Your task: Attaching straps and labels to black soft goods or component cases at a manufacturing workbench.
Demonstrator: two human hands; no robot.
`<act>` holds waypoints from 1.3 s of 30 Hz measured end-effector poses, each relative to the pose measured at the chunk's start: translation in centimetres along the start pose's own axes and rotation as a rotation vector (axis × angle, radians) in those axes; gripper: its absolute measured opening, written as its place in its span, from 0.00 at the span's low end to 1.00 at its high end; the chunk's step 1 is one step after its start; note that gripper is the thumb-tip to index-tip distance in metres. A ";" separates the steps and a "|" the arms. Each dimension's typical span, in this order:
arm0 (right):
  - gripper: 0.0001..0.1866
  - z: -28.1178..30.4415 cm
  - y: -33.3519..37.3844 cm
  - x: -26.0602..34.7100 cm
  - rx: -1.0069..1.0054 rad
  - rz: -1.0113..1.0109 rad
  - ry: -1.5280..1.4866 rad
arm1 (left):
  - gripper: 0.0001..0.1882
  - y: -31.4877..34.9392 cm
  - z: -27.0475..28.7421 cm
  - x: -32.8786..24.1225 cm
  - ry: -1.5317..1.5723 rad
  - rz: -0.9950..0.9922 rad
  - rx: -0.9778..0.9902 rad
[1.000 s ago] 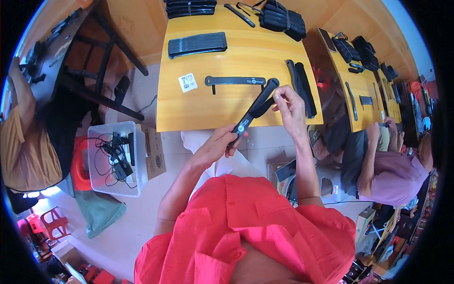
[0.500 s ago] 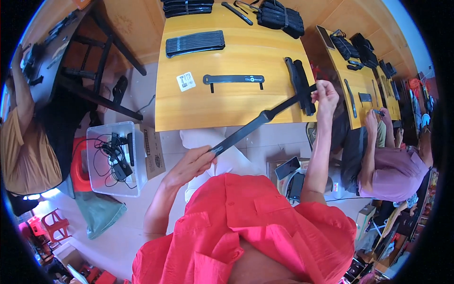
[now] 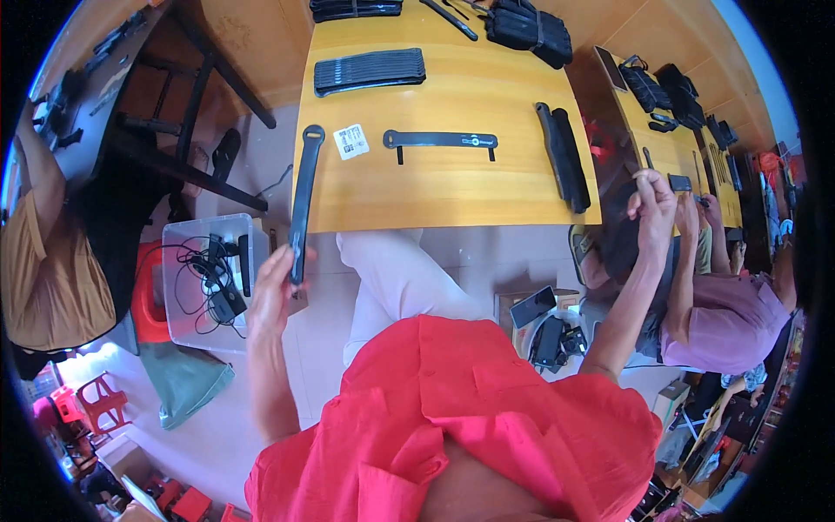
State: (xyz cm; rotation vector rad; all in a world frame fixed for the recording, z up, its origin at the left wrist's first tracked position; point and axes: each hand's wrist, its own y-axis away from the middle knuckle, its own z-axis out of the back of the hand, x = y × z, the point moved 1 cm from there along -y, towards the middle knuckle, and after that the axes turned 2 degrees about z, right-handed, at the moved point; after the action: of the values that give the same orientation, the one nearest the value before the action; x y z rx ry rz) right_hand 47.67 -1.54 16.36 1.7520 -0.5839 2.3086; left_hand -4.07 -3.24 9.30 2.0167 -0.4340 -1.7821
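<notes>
My left hand [image 3: 271, 283] is closed round the lower end of a black strap [image 3: 303, 196]. The strap stands nearly upright in the view, its slotted rounded end over the left edge of the yellow table [image 3: 435, 196]. Off the table's right side, my right hand [image 3: 652, 196] is raised with curled fingers; whatever they may hold does not show. Another black strap [image 3: 439, 139] lies crosswise mid-table, with two short dark tabs below it. Beside its left end is a white printed label [image 3: 351, 142]. Long black pieces [image 3: 565, 161] lie side by side near the right edge.
A stack of black straps [image 3: 370, 70] and a bundled black pile [image 3: 528, 33] lie farther back. On the floor at left stands a clear bin [image 3: 209, 283] with cables. A co-worker in a purple shirt [image 3: 718, 313] sits at right; another person's arm [image 3: 43, 174] is at left.
My hands have moved apart: the left swung left and turned the strap upright, the right went farther right. The dark length that stretched between them is no longer seen there.
</notes>
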 end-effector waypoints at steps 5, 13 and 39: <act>0.06 -1.0 1.2 2.0 0.149 -0.012 0.032 | 0.15 -5.8 -2.1 0.7 -0.051 -0.100 0.050; 0.06 -2.0 3.4 2.6 0.254 -0.101 -0.026 | 0.10 -7.3 -6.5 2.3 -0.896 -0.591 -0.500; 0.06 -14.1 3.5 -4.6 0.445 -0.267 -0.113 | 0.07 -8.0 -9.0 -0.8 -0.355 -0.124 0.611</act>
State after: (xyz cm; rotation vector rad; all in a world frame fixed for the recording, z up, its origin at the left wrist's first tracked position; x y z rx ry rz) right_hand 35.25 1.54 8.14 2.0058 0.1641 2.2781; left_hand 4.39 4.98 6.85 2.1256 -1.0960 -2.3028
